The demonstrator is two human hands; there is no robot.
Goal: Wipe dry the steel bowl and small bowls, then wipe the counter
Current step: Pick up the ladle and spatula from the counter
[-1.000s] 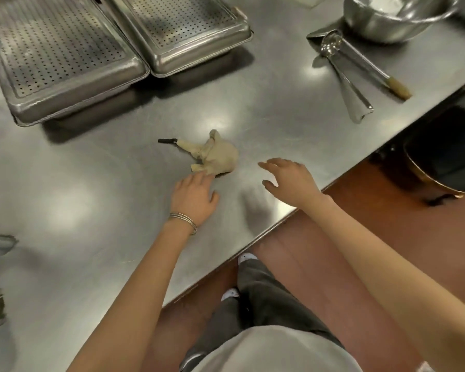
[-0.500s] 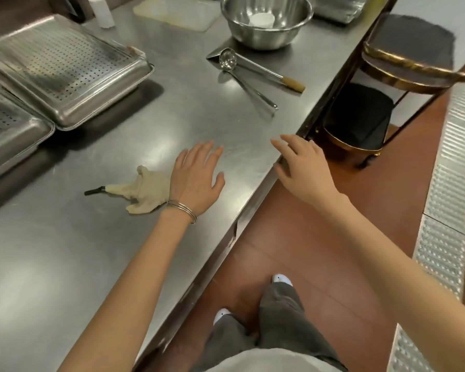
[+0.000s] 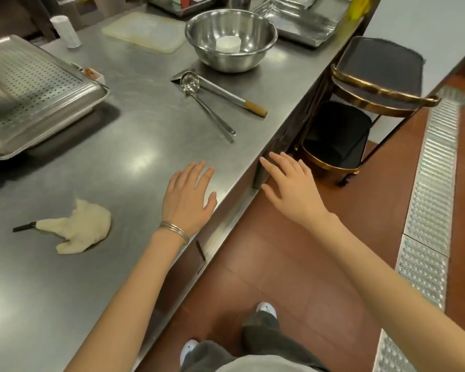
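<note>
One steel bowl [image 3: 231,40] with one small bowl [image 3: 228,44] inside sits far up the counter [image 3: 134,124]; one crumpled cloth [image 3: 81,226] lies near my left hand [image 3: 188,200]. That hand and my right hand [image 3: 290,189] are spread wide, holding nothing.

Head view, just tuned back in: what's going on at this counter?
A person stands at the steel counter with both hands open and holding nothing. The left hand is over the counter near its edge; the right hand is past the edge, above the floor. The cloth lies crumpled on the counter, apart from the left hand. The steel bowl, with a small white bowl inside, sits farther along, untouched.
</note>
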